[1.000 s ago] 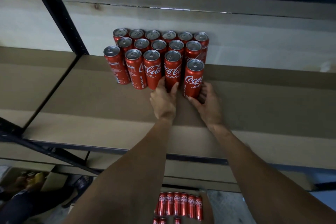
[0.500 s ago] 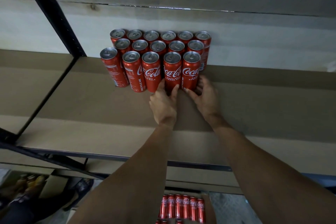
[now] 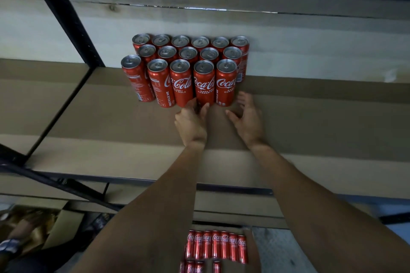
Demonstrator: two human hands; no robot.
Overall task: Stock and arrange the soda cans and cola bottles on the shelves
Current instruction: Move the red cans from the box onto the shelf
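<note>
Several tall red cola cans point(image 3: 180, 83) stand in three rows at the back of a brown shelf board point(image 3: 310, 122), against the pale wall. My left hand point(image 3: 192, 123) reaches to the front row, and its fingertips touch the base of the fourth can point(image 3: 204, 82). My right hand point(image 3: 247, 117) hovers with spread fingers just right of the rightmost front can point(image 3: 226, 82), apart from it and holding nothing. More red cans point(image 3: 216, 244) lie packed in a row far below, between my forearms.
A black metal upright point(image 3: 71, 24) and a diagonal brace point(image 3: 55, 184) frame the shelf on the left. Another shelf bay point(image 3: 33, 99) lies to the left. Cardboard boxes point(image 3: 60, 224) and a person's arm point(image 3: 13, 244) show at the bottom left. The shelf extends bare to the right.
The rightmost front can was pushed back into line with the row. My right hand has since let go of it and drawn back, fingers spread. My left hand stays at the row's base.
</note>
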